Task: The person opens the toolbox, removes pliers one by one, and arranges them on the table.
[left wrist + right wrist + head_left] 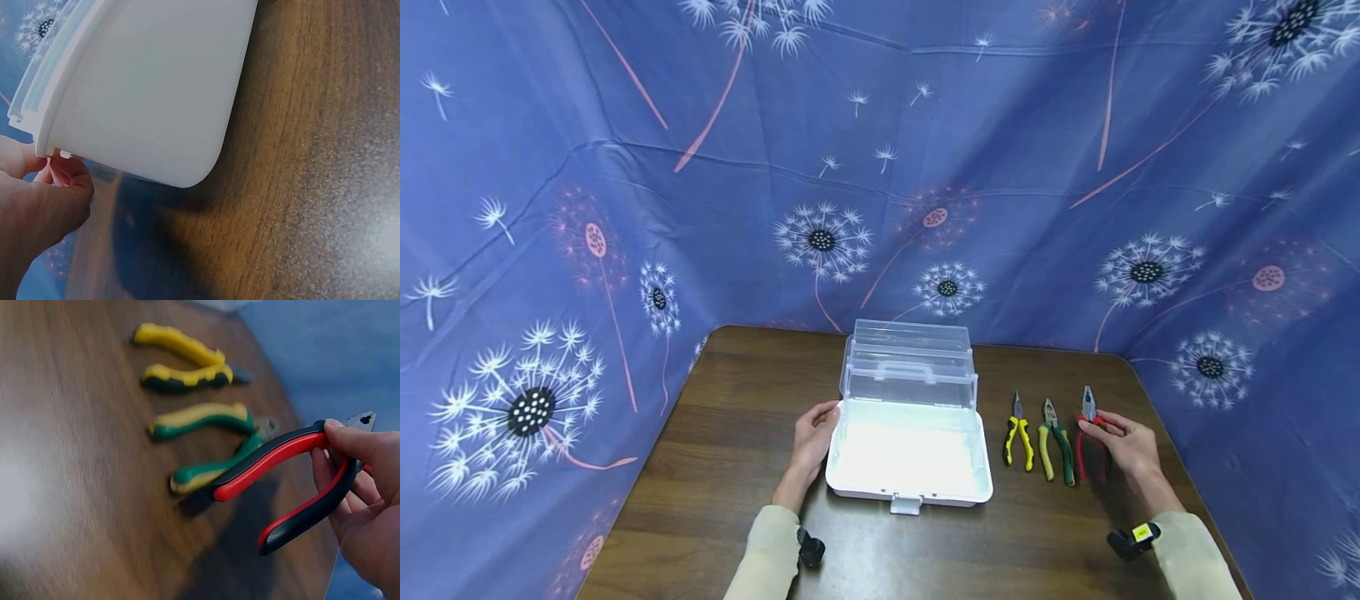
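Observation:
My left hand (814, 437) grips the left rim of a white plastic box (910, 454), thumb and fingers pinching its back corner in the left wrist view. The box's clear lid (913, 379) stands raised at the back, and a white latch (906, 504) sticks out in front. In my right hand (1126, 450) are red-and-black pliers (281, 465), pinched near the pivot between thumb and fingers. The right wrist view shows them lifted off the table, handles spread. Left of them lie green-and-yellow pliers (1056, 446) and yellow-and-black needle-nose pliers (1018, 433).
The brown wooden table (730, 467) carries everything. A blue dandelion-print cloth (760, 192) hangs behind and along both sides, meeting the table's back edge. Dark cameras sit on both wrists.

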Demonstrator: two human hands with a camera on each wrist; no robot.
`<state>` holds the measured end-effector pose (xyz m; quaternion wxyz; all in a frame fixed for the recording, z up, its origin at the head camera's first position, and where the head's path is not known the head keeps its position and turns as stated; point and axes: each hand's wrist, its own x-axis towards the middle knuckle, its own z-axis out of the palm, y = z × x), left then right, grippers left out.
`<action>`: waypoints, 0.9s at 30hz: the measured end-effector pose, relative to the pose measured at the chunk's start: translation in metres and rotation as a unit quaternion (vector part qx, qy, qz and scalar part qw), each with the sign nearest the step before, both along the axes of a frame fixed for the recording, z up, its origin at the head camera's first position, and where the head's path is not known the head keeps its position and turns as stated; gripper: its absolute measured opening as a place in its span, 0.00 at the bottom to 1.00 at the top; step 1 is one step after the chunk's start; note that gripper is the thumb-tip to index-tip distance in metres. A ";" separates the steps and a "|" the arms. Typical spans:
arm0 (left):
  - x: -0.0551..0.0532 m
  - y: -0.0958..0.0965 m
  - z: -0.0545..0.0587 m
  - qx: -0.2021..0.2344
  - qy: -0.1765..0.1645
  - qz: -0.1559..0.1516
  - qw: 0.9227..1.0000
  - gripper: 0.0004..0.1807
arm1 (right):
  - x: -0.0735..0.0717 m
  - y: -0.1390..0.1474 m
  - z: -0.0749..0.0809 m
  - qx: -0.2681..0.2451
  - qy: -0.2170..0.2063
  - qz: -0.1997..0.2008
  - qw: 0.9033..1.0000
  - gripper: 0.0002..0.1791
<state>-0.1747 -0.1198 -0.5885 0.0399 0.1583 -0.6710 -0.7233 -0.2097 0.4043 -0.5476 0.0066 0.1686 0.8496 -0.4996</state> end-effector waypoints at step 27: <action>-0.006 0.001 -0.002 -0.013 -0.001 -0.016 1.000 0.16 | 0.019 0.026 -0.044 0.195 -0.010 -0.003 0.981 0.31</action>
